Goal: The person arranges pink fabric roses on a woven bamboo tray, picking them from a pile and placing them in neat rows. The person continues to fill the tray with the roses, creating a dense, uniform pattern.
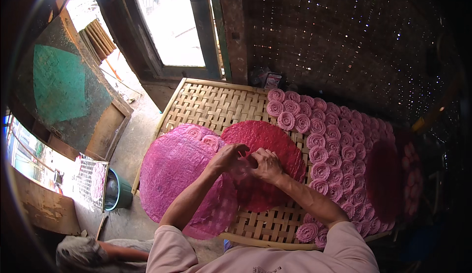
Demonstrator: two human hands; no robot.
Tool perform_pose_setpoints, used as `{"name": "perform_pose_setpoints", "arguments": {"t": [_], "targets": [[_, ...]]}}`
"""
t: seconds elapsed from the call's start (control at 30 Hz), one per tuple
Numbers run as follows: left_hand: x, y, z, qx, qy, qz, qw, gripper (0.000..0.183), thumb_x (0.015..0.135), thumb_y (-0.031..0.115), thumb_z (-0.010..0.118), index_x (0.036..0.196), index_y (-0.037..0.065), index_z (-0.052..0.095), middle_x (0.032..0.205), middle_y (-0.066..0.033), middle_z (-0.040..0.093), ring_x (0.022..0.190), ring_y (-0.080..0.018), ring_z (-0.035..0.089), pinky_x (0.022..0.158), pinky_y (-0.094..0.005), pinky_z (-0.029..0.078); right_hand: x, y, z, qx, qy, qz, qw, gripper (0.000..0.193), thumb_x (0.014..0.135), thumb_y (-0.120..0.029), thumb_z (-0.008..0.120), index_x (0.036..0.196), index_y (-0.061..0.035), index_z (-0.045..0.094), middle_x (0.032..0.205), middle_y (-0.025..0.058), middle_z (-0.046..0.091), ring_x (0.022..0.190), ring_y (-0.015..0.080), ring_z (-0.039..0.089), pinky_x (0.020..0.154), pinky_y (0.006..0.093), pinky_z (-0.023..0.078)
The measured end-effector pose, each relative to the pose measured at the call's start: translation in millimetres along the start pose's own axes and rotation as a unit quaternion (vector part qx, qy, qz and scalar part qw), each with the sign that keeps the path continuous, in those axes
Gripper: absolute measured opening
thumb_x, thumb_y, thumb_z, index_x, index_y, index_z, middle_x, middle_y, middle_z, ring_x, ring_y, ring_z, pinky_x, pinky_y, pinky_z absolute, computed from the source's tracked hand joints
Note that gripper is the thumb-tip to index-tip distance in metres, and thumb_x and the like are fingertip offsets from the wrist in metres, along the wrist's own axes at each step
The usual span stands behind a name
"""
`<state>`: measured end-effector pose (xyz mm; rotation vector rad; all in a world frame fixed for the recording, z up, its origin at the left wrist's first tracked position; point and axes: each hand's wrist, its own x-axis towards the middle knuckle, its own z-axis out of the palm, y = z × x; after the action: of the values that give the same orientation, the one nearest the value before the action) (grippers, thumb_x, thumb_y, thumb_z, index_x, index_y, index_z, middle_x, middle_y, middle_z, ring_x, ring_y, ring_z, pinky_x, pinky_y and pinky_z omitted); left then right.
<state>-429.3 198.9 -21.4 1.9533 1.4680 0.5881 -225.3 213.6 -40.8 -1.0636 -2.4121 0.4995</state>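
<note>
Over the seam between two round thin sheets, my left hand [227,158] and my right hand [267,166] are close together, fingers bent. Between them is a blurred, pinkish, see-through piece whose shape I cannot make out. Under my left forearm lies the large pink-purple sheet [172,184], wrinkled and hanging past the front edge. The deep red sheet [263,134] lies beneath my right hand. Two pink rosettes, one of them this rosette [210,142], rest on the pink sheet's far side. Both sheets lie on a woven bamboo rack [211,101].
Rows of pink rosettes [332,145] cover the rack's right side. A dark red round thing [385,179] stands beyond them. A green bucket [118,194] is on the floor at left, beside a small rack [91,179]. Grey cloth [81,253] and a bare limb show at lower left.
</note>
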Motion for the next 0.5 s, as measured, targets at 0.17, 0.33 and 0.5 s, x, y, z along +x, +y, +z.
{"name": "perform_pose_setpoints", "arguments": {"t": [0.17,0.33,0.5], "targets": [[-4.6,12.8,-12.4,-0.029,-0.015,-0.001,0.999,0.054,0.076,0.016,0.082,0.126,0.008,0.063,0.111,-0.0136,0.07,0.101,-0.0244,0.069,0.084,-0.0368,0.056,2.4,-11.2,12.5,0.027,-0.013,0.044,0.999,0.043,0.082,-0.045,0.07,0.098,-0.0059,0.065,0.097,0.0144,0.063,0.094,0.036,0.063,0.084,0.0467,0.05],[-34.8,11.1,-25.6,-0.019,0.056,0.012,0.998,0.06,0.077,0.015,0.08,0.133,0.011,0.059,0.132,-0.0123,0.06,0.119,-0.0274,0.06,0.099,-0.0411,0.05,1.5,-29.8,-3.4,0.166,-0.093,0.155,0.969,0.034,0.083,-0.031,0.073,0.099,-0.0025,0.064,0.091,0.013,0.068,0.085,0.0285,0.068,0.076,0.0396,0.053],[-72.7,0.3,-7.8,0.153,0.099,0.086,0.979,0.054,0.077,0.023,0.075,0.129,0.015,0.062,0.134,-0.0083,0.059,0.133,-0.0303,0.047,0.111,-0.0468,0.037,-9.7,-21.6,-2.5,0.366,-0.074,0.216,0.902,0.024,0.082,-0.017,0.072,0.099,-0.0014,0.065,0.084,0.0067,0.069,0.078,0.0149,0.066,0.07,0.031,0.053]]}}
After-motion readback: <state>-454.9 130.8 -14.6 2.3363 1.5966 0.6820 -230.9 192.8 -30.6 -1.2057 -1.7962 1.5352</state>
